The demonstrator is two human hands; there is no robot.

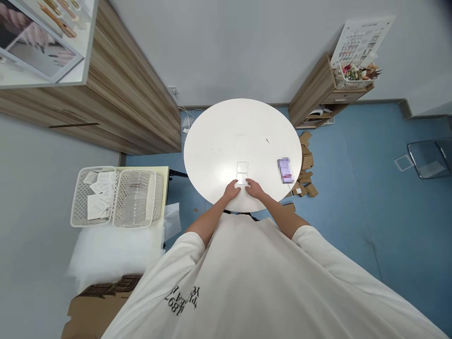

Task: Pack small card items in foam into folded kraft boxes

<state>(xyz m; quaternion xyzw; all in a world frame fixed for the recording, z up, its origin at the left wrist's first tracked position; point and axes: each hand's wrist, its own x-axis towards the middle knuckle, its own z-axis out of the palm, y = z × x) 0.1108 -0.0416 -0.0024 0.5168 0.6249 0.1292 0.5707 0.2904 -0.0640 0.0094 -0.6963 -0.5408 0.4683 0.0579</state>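
In the head view, a clear, rectangular plastic case [242,167] lay open on a round, white, smooth-topped counter [215,127], near the edge closest to the person. Its two square sections sat one beyond the other, joined or touching along the middle. The left hand [232,189] was at the near section's left corner and the right hand [254,188] at its right corner. On each hand the fingers were bent, the thumb a little apart from the index finger and pointing inward along the near edge; whether either hand pinched the plastic could not be told.

To the right on the counter lay a purple, rectangular object [286,170], blurred by pixelation, with a thin, white cable [290,189] running from its near end. A small, dark, thin scrap [267,141] lay farther back.

Left of the counter, a pale yellow side table [160,197] carried two white, perforated plastic baskets side by side: the left basket [78,200] contained white paper slips [97,207], and the right basket [152,200] a row of clear plastic pieces [136,197]. Flattened brown cardboard pieces [307,162] lay on the blue floor [348,197] to the counter's right.
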